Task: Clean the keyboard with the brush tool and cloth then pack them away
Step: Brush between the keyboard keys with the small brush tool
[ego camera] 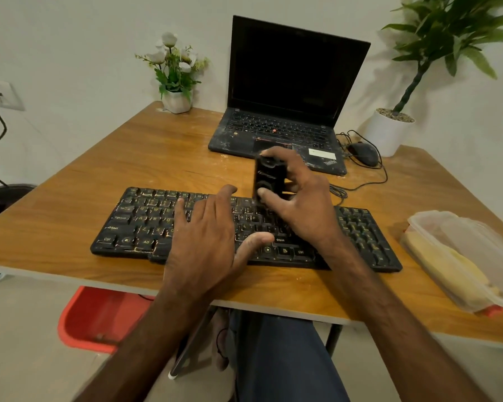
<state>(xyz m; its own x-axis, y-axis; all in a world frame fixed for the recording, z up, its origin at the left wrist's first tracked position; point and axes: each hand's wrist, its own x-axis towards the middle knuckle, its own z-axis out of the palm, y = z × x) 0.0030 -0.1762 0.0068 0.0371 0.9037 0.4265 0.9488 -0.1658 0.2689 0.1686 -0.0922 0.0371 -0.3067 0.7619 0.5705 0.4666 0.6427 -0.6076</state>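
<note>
Both hands work over the keyboard [134,224]. The left hand [206,230] lies flat on the middle keys, fingers straight and spread, thumb stretched out toward the right Shift key; it grips nothing. The right hand [302,201] holds the black brush tool [269,177] upright, with the thumb pressed on its lower round part, the forefinger hooked over its top and the other fingers curled behind it. The tool's lower end meets the upper key rows just right of the left hand's fingertips; whether bristles touch the keys cannot be told.

The black keyboard lies across the near part of the wooden table [145,152], its keys marked with pale specks, its cable running off behind the right hand. To the right, near the table's edge, stands a clear plastic container [427,219] with the yellow cloth [447,265] inside it.

Farther back sits an open laptop [288,82], screen dark, palm rest smeared with dust. A wired mouse [363,153] rests just right of it. White flowers in a small white pot [176,101] stand at the far left corner, and a leafy plant in a white pot [386,134] at the far right. A red stool [99,317] shows under the table.
</note>
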